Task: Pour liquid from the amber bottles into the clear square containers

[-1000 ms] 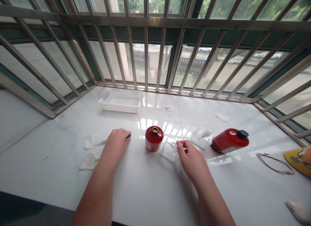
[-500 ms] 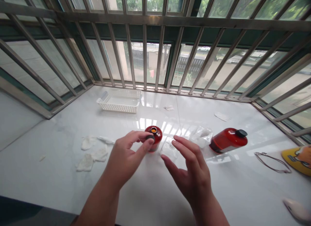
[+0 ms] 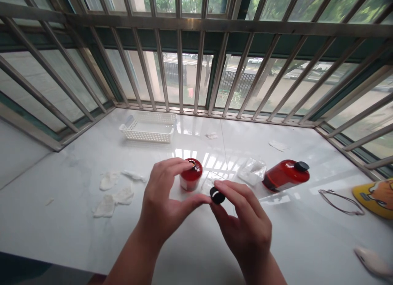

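Note:
A red bottle [image 3: 190,176] stands upright on the white surface, its mouth uncovered and partly behind my left fingers. My left hand [image 3: 162,195] has its fingers and thumb spread apart; the fingertips are at the bottle's mouth, though I cannot tell whether they touch it. The left thumb tip reaches the edge of a black bottle cap [image 3: 217,196]. Pinched between the thumb and fingers of my right hand [image 3: 245,219], that cap is tilted with its hollow side showing. Something clear [image 3: 211,178] lies behind the right fingertips, too indistinct to name.
To the right, a capped red bottle [image 3: 285,176] lies tilted beside a clear plastic bag [image 3: 253,171]. A white basket [image 3: 147,135] sits near the barred window. Crumpled white tissues [image 3: 113,193] lie at left. A cord loop [image 3: 340,203] and a yellow object [image 3: 374,198] are far right.
The black cap has passed from my left hand to my right, moving right and towards me. My left fingers have opened, and my right fingers have closed on the cap.

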Demonstrator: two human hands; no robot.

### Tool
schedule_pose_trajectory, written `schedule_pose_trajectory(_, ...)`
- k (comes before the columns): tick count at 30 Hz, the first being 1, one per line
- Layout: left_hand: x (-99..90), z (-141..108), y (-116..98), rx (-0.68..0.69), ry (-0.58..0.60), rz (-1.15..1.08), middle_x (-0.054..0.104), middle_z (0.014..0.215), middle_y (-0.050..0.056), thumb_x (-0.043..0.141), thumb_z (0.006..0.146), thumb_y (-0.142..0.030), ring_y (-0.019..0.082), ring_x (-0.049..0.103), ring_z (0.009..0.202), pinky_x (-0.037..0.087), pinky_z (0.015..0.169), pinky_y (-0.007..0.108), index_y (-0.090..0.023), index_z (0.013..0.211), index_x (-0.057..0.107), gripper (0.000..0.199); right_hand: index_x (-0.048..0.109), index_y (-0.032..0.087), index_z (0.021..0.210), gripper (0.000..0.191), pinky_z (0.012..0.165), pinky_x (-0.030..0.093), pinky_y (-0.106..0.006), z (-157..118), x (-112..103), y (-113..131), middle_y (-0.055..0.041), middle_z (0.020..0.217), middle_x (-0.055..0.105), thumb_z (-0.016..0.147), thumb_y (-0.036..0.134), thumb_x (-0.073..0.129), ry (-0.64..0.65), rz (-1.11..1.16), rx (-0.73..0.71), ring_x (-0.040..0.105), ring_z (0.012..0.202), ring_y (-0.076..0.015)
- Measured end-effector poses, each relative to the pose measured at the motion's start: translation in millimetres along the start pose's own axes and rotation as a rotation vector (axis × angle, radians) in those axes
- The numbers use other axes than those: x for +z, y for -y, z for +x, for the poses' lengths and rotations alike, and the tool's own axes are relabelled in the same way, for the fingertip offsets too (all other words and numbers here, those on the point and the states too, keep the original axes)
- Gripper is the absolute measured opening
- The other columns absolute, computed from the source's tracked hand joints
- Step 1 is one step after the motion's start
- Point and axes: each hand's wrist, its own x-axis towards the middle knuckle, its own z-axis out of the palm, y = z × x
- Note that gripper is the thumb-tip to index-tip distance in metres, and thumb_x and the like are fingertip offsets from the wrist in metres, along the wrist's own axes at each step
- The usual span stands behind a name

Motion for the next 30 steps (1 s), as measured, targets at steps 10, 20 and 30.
schedule_pose_trajectory(10,13.2,2.7,39.1,-0.263,0.325,-0.166,0.066,0.152,0.006,0.094,0.091,-0.036,0.029,0.062,0.145,0.052,0.123,0.045,-0.033,0.14,0.065,0.057,0.069,0.022,0.14,0.042,0.095,0.065,-0.038,0.9,7.6,-3.0,-0.0095,0.116,0.076,0.101,0.011,0.079,0.097,0.037,0.153,0.074,0.107,-0.0231)
schedule_pose_trajectory(20,-11.6,8.5,30.1,-0.297,0.664,-0.396,0.069,0.145,0.002,0.092,0.083,-0.017,0.027,0.065,0.138,0.052,0.117,0.039,-0.034,0.132,0.071,0.056,0.069,0.028,0.139,0.037,0.095,0.063,-0.035,0.4,8.3,6.7,-0.006,0.119,0.075,0.104,0.017,0.073,0.259,0.151,0.246,0.073,0.11,-0.0219)
schedule_pose_trajectory(30,-7.1,8.4,15.2,-0.434,0.737,-0.416,0.074,0.135,0.0,0.086,0.078,-0.013,0.027,0.072,0.121,0.057,0.109,0.04,-0.034,0.139,0.068,0.067,0.07,0.03,0.137,0.032,0.094,0.063,-0.038,-1.4,9.4,11.3,-0.0078,0.124,0.072,0.105,0.023,0.069,0.363,0.07,0.329,0.071,0.113,-0.0255)
